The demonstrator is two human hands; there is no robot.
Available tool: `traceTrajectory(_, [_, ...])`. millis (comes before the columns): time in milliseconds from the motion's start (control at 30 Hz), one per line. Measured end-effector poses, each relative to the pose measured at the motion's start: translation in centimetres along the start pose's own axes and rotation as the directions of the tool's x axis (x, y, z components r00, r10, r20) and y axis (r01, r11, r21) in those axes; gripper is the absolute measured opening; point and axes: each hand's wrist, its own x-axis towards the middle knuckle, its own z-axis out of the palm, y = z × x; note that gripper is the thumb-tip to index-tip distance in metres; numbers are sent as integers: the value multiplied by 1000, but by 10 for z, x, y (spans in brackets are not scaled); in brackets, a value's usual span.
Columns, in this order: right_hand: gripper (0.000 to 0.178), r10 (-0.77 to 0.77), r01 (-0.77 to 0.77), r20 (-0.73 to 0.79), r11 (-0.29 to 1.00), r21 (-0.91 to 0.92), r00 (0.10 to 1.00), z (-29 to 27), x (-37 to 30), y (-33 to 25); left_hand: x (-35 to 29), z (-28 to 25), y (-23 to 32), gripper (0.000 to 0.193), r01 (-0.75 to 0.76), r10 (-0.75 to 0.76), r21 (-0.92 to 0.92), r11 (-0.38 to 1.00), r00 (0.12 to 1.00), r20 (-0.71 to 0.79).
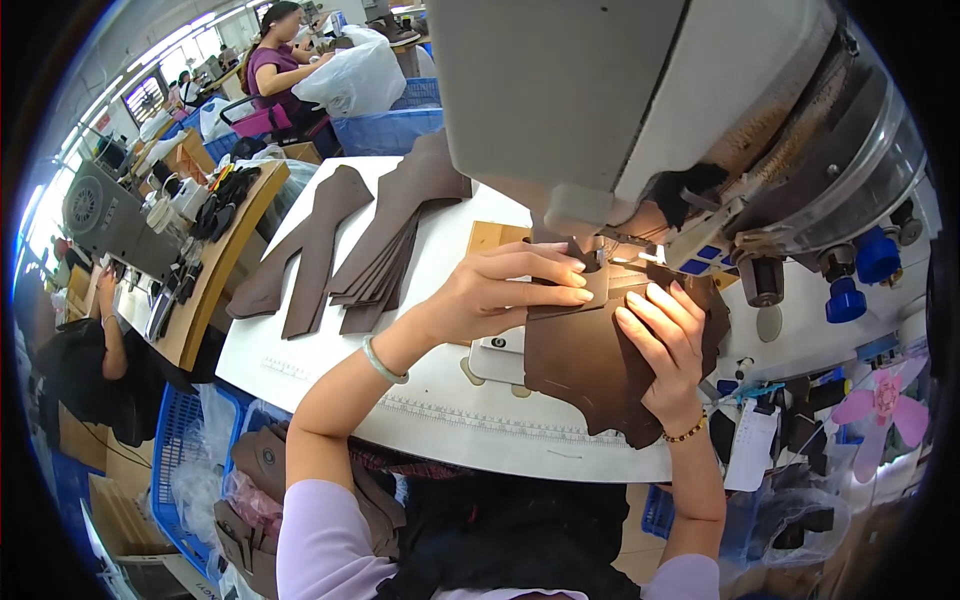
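Under the head of a grey sewing machine (560, 90) lies a brown leather-like panel (575, 355) with a curved lower edge. A smaller brown piece (598, 283) sits on its upper part, close to the lit needle area. My left hand (505, 285) has its fingers closed at this smaller piece; its thumb is hidden. On the panel's right part my right hand (665, 340) rests open, fingers spread and flat. More brown cut pieces lie on the white table (480, 415) to the left: a fanned stack (390, 245) and a forked piece (315, 235).
A blue crate (180, 450) with brown pieces and plastic bags stands below the table's left. Beside it is a wooden bench (235, 265) with tools. Blue-capped knobs (845, 300) and a pink pinwheel-like fan (885, 400) are at right. Other people sit at far-left workplaces.
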Motion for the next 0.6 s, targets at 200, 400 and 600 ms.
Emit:
traceTrajectory(200, [33, 30, -32, 43, 999, 43, 999, -9, 4, -3, 2, 1, 1, 36, -26, 27, 42, 999, 999, -20])
traceTrajectory(400, [44, 124, -155, 144, 963, 222, 982, -29, 3, 3, 7, -1, 3, 29, -120, 118, 172, 978, 993, 24])
traceTrajectory(600, [30, 712, -829, 545, 92, 552, 443, -59, 44, 6, 6, 0, 4, 22, -239, 224, 379, 894, 971, 84])
